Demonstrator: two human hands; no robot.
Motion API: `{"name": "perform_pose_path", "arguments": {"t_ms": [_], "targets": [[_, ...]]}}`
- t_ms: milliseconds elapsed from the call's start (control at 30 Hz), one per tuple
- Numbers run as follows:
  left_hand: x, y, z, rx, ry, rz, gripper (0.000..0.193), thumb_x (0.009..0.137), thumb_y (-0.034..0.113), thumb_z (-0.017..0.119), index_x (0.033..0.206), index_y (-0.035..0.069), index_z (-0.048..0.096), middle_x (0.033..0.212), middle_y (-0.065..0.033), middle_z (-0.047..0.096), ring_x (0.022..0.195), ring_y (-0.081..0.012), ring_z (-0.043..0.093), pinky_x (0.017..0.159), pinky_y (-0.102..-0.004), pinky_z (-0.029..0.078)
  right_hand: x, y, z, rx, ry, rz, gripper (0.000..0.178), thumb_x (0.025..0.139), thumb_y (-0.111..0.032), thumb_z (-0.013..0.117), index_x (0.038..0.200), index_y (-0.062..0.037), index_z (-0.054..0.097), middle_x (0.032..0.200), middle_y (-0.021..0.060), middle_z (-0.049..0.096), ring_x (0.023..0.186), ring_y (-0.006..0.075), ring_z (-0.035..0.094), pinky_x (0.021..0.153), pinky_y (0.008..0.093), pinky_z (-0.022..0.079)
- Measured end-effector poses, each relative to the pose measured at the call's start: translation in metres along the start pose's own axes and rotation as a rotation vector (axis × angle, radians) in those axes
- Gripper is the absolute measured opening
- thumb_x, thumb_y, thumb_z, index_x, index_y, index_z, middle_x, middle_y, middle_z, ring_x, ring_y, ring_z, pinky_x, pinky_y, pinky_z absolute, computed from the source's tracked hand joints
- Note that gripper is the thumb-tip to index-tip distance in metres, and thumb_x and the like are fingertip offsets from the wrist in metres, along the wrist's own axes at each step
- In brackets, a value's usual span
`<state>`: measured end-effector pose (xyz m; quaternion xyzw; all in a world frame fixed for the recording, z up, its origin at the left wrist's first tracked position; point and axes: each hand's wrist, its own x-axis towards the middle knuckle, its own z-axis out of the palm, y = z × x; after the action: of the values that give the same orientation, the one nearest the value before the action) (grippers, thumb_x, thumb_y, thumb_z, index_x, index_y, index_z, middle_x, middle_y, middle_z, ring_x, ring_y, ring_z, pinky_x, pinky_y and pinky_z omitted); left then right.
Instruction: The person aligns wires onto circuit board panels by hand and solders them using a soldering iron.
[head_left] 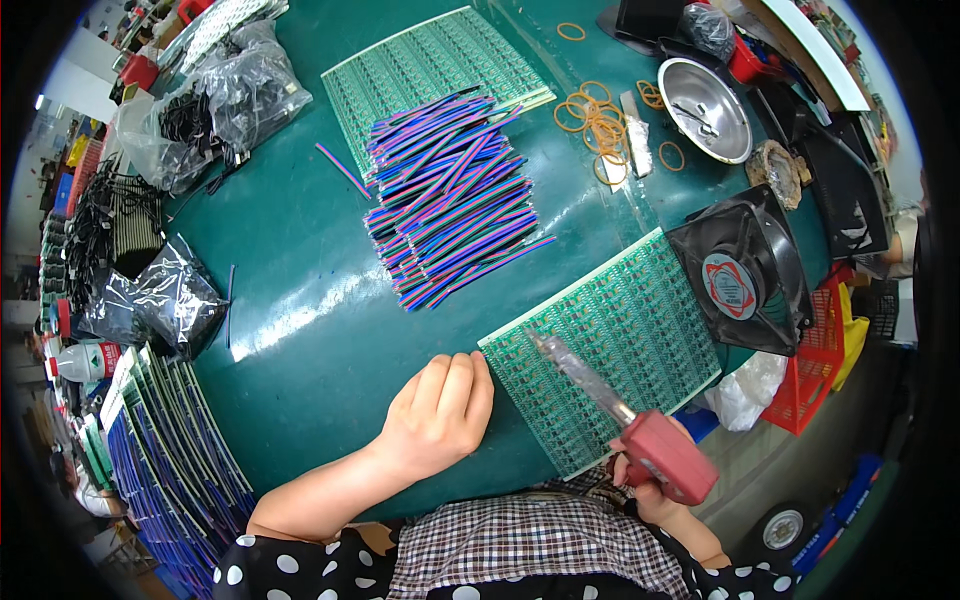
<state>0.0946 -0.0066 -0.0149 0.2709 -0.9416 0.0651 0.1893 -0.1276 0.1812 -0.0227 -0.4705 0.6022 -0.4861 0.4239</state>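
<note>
My right hand (650, 490) is wrapped round the handle of a red soldering gun (668, 458). The gun's long barrel reaches up and left, its tip over the upper left part of a green circuit board panel (620, 350). Whether the tip touches the panel I cannot tell. At the panel's left edge my left hand (440, 410) is closed with its knuckles up. Its fingertips and anything in them are hidden. Beyond the hands lies a heap of short blue, pink and black wires (450, 190), partly on a second green circuit board panel (400, 80).
A black fan (740, 270) stands right of the near panel. Rubber bands (600, 125) and a metal bowl (705, 110) lie at the far right. On the left are a stack of wired boards (175, 450), black plastic bags (165, 295) and a bottle (85, 361).
</note>
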Motion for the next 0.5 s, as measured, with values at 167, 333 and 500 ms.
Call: {"name": "perform_pose_path", "arguments": {"t_ms": [167,333,500], "targets": [[0.014,0.0,-0.016,-0.049,-0.101,-0.059,0.031,0.068,0.002,0.065,0.098,-0.003,0.065,0.091,-0.0104,0.058,0.079,-0.0229,0.059,0.061,-0.0309,0.049,-0.008,0.004,-0.006,0.138,0.163,0.098,0.086,0.081,-0.063,0.063,0.133,0.0009,0.038,0.08,0.0073,0.064,0.06,0.0126,0.059,0.058,0.0243,0.048],[0.069,-0.013,-0.011,-0.209,-0.171,-0.083,0.022,0.077,0.008,0.067,0.097,0.001,0.062,0.089,-0.0077,0.056,0.082,-0.0239,0.057,0.067,-0.0332,0.049,-0.017,0.002,-0.01,0.285,0.251,0.04,0.069,0.089,-0.05,0.06,0.132,-0.0004,0.038,0.117,0.0207,0.055,0.067,0.0163,0.056,0.055,0.027,0.046],[0.103,-0.02,0.035,0.049,-0.096,0.061,0.01,0.071,0.009,0.06,0.078,0.004,0.057,0.078,-0.007,0.049,0.079,-0.0217,0.052,0.067,-0.0317,0.046,-0.037,0.001,-0.01,0.381,0.29,0.221,0.086,0.081,-0.063,0.064,0.138,-0.0068,0.033,0.123,0.0107,0.055,0.076,0.0135,0.056,0.068,0.0287,0.047]]}}
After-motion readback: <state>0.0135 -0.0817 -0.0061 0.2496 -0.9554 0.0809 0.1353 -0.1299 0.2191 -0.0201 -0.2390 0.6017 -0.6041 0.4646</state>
